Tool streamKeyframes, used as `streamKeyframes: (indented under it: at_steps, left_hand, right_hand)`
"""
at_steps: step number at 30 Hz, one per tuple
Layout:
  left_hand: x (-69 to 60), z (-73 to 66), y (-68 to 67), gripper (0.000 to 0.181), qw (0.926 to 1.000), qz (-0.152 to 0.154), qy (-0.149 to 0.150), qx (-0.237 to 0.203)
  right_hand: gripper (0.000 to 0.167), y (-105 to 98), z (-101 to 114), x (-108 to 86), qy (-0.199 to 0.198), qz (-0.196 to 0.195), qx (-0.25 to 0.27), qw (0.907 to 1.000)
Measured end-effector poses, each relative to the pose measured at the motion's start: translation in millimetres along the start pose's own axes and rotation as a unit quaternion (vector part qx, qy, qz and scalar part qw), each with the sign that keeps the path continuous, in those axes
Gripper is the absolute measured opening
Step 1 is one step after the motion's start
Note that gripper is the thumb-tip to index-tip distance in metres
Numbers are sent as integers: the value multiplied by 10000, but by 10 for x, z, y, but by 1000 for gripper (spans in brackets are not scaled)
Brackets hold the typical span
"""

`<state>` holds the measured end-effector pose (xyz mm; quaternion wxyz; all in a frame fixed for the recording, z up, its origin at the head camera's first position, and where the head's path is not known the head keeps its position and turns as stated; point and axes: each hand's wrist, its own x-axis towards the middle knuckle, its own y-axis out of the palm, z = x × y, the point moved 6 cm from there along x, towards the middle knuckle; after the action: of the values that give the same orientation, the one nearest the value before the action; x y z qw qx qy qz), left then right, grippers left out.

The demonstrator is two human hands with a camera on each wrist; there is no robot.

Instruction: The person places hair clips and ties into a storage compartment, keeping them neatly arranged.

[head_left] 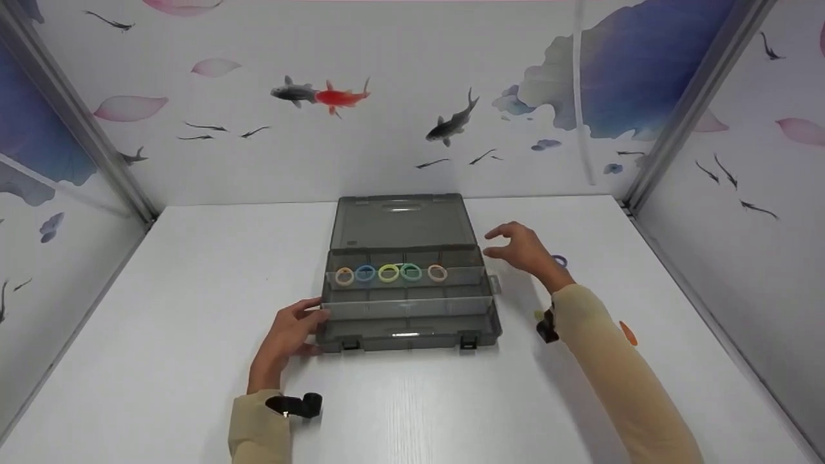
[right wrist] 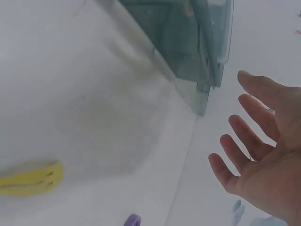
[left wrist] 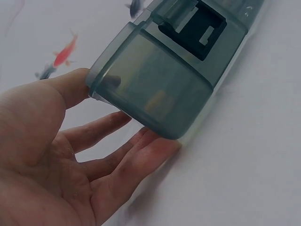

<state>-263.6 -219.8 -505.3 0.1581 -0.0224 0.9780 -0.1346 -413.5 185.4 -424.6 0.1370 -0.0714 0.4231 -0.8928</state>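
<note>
A dark translucent divided plastic box [head_left: 412, 327] stands on the white table, its lid [head_left: 403, 225] laid back on the far side. Several coloured rings, among them a yellow ring [head_left: 388, 273] and a blue ring [head_left: 365, 274], are lined up in one of its rear rows. My left hand [head_left: 290, 332] holds the box's near left corner. In the left wrist view its thumb hooks over the rim and its fingers rest against the outer wall. My right hand [head_left: 521, 250], fingers loosely bent and holding nothing, hovers just right of the box near the lid hinge.
A purple-blue ring [head_left: 561, 261] lies partly behind my right wrist. An orange oblong piece [head_left: 628, 333] lies beyond the right sleeve. A yellow slotted piece [right wrist: 33, 180] shows in the right wrist view. Printed panels enclose the table's back and sides.
</note>
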Motion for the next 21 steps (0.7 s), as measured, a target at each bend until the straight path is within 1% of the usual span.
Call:
streamKeyframes:
  at_steps: [4,6,8,12,14,17,19,21]
  left_hand:
    - [-8,3,0,56,10000,16,-4,-23]
    - [-7,6,2,56,10000,24,-13,-30]
    - [-5,8,3,56,10000,14,-11,-26]
    - [-1,8,4,56,10000,-16,-9,16]
    - [2,8,3,56,10000,-28,-14,38]
    - [7,9,2,56,10000,-28,-31,52]
    - [9,10,-1,56,10000,-22,-40,44]
    - [7,8,-4,56,10000,-13,-35,37]
  right_hand:
    - [41,-153,-234,-84,125,-223,98,9996]
    - [41,-239,-358,-126,252,-305,157,9991]
    - [43,-320,-479,-167,470,-351,235,9980]
    - [47,-441,-698,-249,920,-324,373,9945]
    - [48,-485,-796,-286,1089,-328,379,9928]
    - [50,-531,-935,-330,1219,-404,378,9910]
    - [51,-541,-1022,-357,1331,-455,489,9888]
    - [53,-531,-1102,-381,1483,-459,716,9853]
